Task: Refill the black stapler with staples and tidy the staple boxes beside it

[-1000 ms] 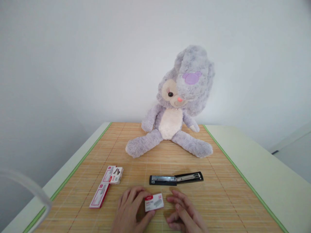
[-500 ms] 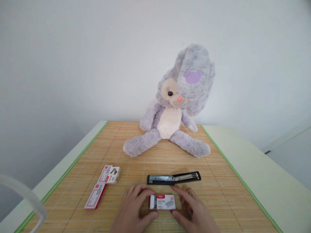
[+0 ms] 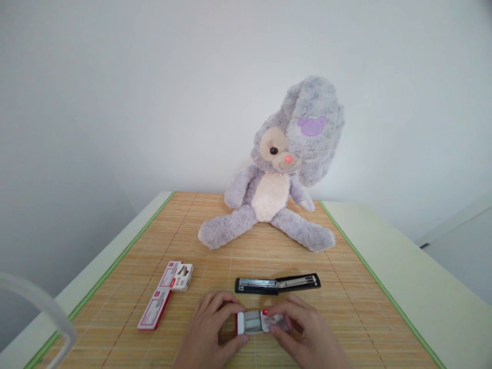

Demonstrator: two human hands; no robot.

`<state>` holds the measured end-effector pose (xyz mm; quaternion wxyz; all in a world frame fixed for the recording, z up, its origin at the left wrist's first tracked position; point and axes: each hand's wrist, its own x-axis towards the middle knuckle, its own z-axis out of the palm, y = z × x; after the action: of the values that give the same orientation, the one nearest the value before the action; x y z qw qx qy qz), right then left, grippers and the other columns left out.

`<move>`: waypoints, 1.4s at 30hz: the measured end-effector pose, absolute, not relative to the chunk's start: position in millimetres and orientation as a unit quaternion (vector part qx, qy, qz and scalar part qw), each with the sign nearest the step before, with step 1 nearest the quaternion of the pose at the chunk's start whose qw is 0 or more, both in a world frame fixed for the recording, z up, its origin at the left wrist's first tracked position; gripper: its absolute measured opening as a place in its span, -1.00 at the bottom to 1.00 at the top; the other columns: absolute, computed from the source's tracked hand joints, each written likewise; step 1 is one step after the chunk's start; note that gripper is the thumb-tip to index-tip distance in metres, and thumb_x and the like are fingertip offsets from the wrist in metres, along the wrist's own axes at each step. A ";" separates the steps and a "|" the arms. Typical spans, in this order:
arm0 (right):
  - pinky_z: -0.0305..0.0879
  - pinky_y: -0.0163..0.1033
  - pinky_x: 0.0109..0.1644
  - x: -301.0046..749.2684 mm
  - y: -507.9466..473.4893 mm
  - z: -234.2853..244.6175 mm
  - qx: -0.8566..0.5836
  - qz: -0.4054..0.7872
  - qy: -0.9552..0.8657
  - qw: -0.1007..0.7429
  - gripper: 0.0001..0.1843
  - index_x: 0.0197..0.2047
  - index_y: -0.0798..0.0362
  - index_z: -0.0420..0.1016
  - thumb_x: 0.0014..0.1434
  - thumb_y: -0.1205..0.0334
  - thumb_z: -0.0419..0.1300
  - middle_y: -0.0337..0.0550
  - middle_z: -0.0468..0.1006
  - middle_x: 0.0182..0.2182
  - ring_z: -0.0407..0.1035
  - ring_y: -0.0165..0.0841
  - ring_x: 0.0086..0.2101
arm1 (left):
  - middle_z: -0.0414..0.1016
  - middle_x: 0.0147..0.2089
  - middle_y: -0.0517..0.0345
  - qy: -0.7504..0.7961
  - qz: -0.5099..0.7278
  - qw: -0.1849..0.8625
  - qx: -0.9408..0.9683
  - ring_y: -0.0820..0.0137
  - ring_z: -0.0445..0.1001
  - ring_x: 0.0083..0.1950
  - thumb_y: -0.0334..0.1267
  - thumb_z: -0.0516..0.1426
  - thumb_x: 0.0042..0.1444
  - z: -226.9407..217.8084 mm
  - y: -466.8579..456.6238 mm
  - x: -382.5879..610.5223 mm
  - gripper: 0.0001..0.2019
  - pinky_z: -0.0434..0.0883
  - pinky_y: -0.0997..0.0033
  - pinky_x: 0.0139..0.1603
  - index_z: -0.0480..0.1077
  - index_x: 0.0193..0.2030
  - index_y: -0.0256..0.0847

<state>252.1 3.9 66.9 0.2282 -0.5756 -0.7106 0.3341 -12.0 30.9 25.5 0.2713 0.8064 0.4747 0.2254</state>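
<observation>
A small red-and-white staple box [image 3: 251, 315] lies partly slid apart between my hands, its tray showing on the left with grey-silver contents. My left hand [image 3: 213, 328] grips the tray's left end between thumb and forefinger. On the right, my right hand [image 3: 302, 330] pinches the printed sleeve [image 3: 266, 322], and its fingers cover much of that part. Just beyond the box, a black stapler [image 3: 277, 284] lies opened out flat, its metal channel exposed.
To the left, red-and-white boxes [image 3: 154, 309] lie end to end, with a smaller box [image 3: 182, 277] beside the far one. A grey plush rabbit [image 3: 271, 197] sits at the back against the wall. A bamboo mat [image 3: 215, 261] covers the table; a white curved bar [image 3: 42, 302] crosses the lower left.
The sleeve has slid right off part of the tray, uncovering the inside. My right hand has closed on the sleeve; the left has stayed at the tray's end. The view has shifted slightly.
</observation>
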 end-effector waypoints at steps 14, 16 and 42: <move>0.12 -0.23 -0.28 198.0 44.1 88.3 -0.487 0.193 -0.850 0.050 -0.84 -0.35 -0.07 0.72 0.15 0.32 0.29 -0.17 0.70 -0.40 0.52 -0.24 -0.36 | 0.54 0.10 0.14 0.479 0.224 0.274 0.803 0.16 0.46 0.17 -0.17 0.37 0.12 27.8 30.8 -10.1 -0.69 0.40 0.12 0.19 0.57 0.02 0.09; 0.07 -0.23 -0.32 200.5 42.6 88.4 -0.499 0.188 -0.844 0.064 -0.87 -0.39 -0.04 0.68 0.10 0.33 0.29 -0.20 0.68 -0.42 0.49 -0.28 -0.40 | 0.54 0.10 0.14 0.479 0.223 0.276 0.803 0.16 0.45 0.17 -0.18 0.37 0.11 28.1 30.8 -10.3 -0.68 0.39 0.12 0.20 0.57 0.02 0.09; 0.24 -0.29 -0.27 280.2 4.4 53.1 -0.568 0.349 -0.713 0.217 -0.64 0.01 -0.11 0.66 0.12 0.31 0.32 -0.24 0.57 -0.31 0.44 -0.31 -0.33 | 0.64 -0.02 0.19 0.469 0.198 0.288 0.811 0.19 0.52 0.06 -0.13 0.35 0.13 26.5 30.0 -0.6 -0.61 0.38 0.07 0.20 0.55 0.13 0.14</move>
<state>280.2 4.4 53.1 0.2174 -0.5680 -0.7129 0.3492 -0.6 30.0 26.5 0.2882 0.8110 0.4693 0.1975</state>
